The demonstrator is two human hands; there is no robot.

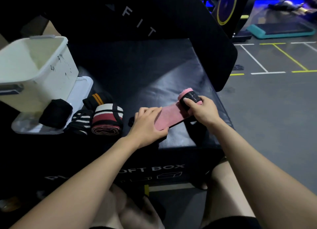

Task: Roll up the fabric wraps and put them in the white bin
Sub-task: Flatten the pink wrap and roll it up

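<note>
Pink fabric wrap (pixel 169 116) lies partly rolled on top of the black soft box (pixel 154 78), towards its near right side. My right hand (pixel 203 111) grips the rolled end (pixel 189 98), thumb and fingers curled round it; that end shows a black band. My left hand (pixel 148 124) rests on the flat, unrolled end, fingers nearly straight and pressing the strip down onto the box, thumb hooked at its near edge.

Left of my left hand sit several other wraps: a red, white and black roll (pixel 107 120), a black-and-white striped wrap (pixel 80 121) touching it on the left, a black wrap with orange stripes (pixel 97 99) just beyond them, and a plain black roll (pixel 55 113) further left.

White bin (pixel 51 69) stands at far left, open-topped, resting on a clear lid (pixel 82 90). The plain black roll sits against the bin's near side. I cannot tell what the bin holds.
</note>
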